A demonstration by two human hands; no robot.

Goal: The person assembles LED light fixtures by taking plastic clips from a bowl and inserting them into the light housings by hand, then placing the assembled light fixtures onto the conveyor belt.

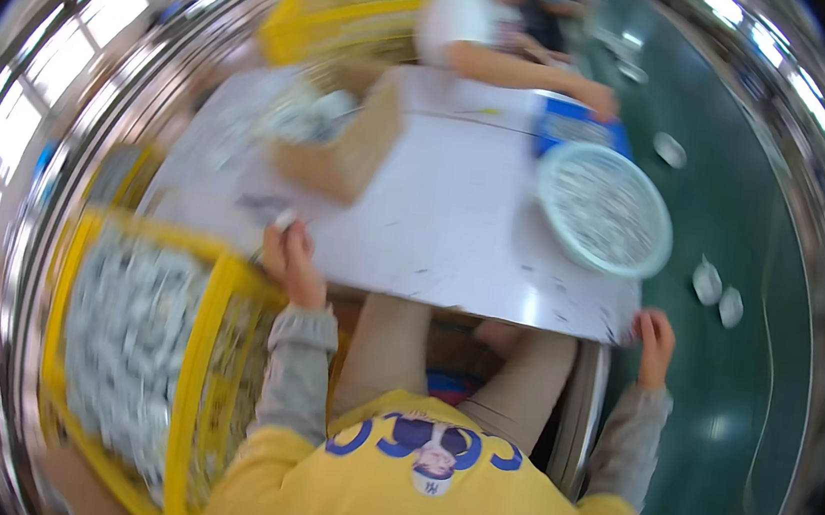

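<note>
While blurred, shows left hand (288, 263) pinching one small white piece (285, 219) at centre-left on one white table (437, 220); right hand (655, 341) curled round table's lower-right corner; one round basket (606, 209), two yellow crates (135, 359).

Yellow crate (201, 356), white table (437, 220) (blue tray (577, 129) beyond)

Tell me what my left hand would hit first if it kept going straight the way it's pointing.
Probably the cardboard box. Your left hand, pinching a small pale piece, points up across the white table, and the box looks like the first thing on that line. The blur leaves depth uncertain.
</note>
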